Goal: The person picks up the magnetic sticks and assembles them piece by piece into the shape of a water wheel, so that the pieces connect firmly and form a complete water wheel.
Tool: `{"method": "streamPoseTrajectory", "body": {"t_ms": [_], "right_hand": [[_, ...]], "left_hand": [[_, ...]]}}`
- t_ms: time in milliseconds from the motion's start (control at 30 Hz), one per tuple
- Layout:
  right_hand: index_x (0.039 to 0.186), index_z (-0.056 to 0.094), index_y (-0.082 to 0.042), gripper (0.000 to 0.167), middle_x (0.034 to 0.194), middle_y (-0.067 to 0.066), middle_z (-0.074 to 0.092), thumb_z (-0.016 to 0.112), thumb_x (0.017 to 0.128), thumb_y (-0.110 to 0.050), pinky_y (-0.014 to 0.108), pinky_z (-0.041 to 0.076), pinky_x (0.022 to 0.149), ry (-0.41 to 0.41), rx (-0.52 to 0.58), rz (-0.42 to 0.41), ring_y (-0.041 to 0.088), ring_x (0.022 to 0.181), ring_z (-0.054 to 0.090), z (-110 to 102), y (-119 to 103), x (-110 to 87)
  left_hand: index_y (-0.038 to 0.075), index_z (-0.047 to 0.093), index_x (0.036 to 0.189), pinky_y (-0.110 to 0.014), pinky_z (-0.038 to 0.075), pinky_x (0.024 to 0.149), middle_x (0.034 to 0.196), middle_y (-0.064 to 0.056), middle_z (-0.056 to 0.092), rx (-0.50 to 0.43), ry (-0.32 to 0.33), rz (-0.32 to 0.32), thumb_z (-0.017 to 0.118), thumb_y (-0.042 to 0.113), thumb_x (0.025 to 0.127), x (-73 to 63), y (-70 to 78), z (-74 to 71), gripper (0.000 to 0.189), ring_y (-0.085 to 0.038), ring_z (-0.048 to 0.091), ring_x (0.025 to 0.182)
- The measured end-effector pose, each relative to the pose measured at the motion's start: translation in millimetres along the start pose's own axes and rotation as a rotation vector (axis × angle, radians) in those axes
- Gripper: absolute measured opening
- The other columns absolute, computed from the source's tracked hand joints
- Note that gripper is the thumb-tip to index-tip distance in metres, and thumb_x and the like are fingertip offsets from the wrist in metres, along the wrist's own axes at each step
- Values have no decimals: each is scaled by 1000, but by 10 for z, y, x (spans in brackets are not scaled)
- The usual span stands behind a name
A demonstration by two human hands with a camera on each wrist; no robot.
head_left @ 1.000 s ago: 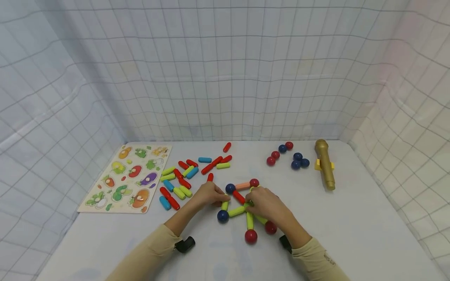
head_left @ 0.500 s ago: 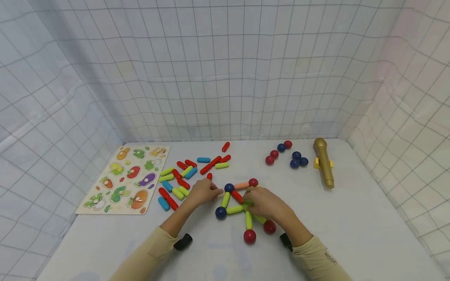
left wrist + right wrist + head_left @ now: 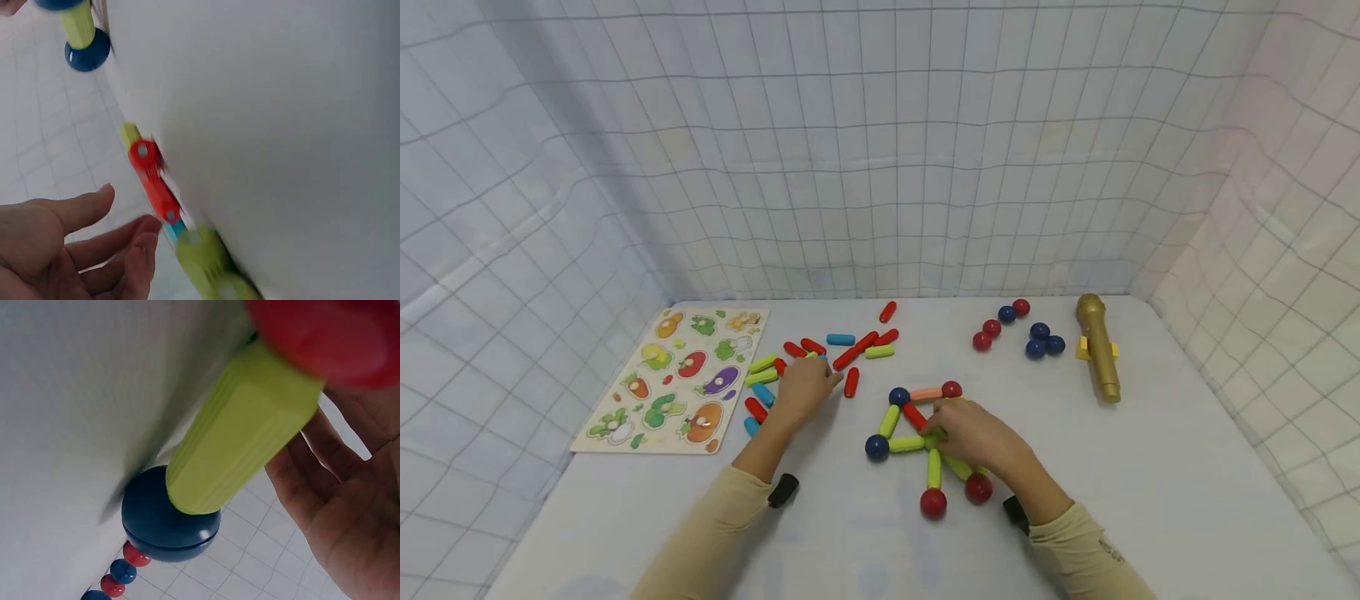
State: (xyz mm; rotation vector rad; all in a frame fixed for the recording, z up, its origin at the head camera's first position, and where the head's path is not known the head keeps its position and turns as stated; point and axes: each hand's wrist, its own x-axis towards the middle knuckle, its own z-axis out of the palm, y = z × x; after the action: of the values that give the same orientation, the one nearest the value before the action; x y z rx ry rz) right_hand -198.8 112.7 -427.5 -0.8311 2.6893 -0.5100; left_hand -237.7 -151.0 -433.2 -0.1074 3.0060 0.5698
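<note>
My left hand point(image 3: 803, 390) reaches over the loose magnetic rods at the left. In the left wrist view its thumb and fingers are apart and nothing lies between them; red rods point(image 3: 150, 162) and yellow-green rods point(image 3: 206, 256) are close ahead of the fingertips. My right hand point(image 3: 973, 433) pinches a yellow-green rod point(image 3: 934, 437) at the middle of a frame built of rods and balls. The frame has dark blue balls point(image 3: 877, 447), red balls point(image 3: 933, 502), a red rod point(image 3: 914, 417) and an orange-pink rod point(image 3: 926, 393). The right fingertips are hidden behind a red ball point(image 3: 331, 337) in the right wrist view.
A vegetable puzzle board point(image 3: 670, 379) lies at the left. Loose red balls point(image 3: 982, 340) and blue balls point(image 3: 1035, 348) sit at the back right, beside a gold toy microphone point(image 3: 1099, 350) on a yellow piece. A single red rod point(image 3: 852, 382) lies right of the left hand.
My left hand has let go of the frame's left side and moved left and away to the loose rods. The right hand stays at the frame's middle.
</note>
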Motion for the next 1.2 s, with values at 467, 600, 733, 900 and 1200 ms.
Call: {"method": "streamPoseTrajectory", "body": {"t_ms": [467,600,733,900,1200], "right_hand": [[102,78,-13,21,88,-2,73,76,81,-12,21,46,62,44,-20,-48,8,69,55,15,14,31],[101,78,-11,21,82,-3,71,77,81,-13,20,42,57,60,-26,-29,8,63,52,-16,35,35],[100,78,-11,21,84,-3,73,78,80,-18,22,43,59,82,-56,10,8,65,50,-22,56,30],[99,78,-11,23,86,-1,74,80,79,-21,24,47,65,86,-65,23,8,69,52,-3,71,36],[97,78,-9,21,78,-3,70,80,79,-20,21,46,60,74,-34,-7,9,66,53,13,55,59]], "left_hand": [[-3,68,95,-22,41,52,68,-9,58,-13,-56,-116,74,22,86,141,209,100,27,-21,55,64],[-1,74,92,-21,42,55,71,-7,63,-105,-103,-95,76,24,84,70,145,43,26,-19,56,68],[2,75,100,-21,46,59,77,-6,67,-224,-198,-96,77,30,83,-18,149,51,33,-18,59,73],[5,74,97,-19,49,61,75,-5,68,-470,-379,-138,78,32,82,-152,196,157,31,-16,64,68],[2,74,100,-14,51,60,74,-2,68,-762,-595,-153,75,25,85,-313,162,295,27,-8,67,60]]}}
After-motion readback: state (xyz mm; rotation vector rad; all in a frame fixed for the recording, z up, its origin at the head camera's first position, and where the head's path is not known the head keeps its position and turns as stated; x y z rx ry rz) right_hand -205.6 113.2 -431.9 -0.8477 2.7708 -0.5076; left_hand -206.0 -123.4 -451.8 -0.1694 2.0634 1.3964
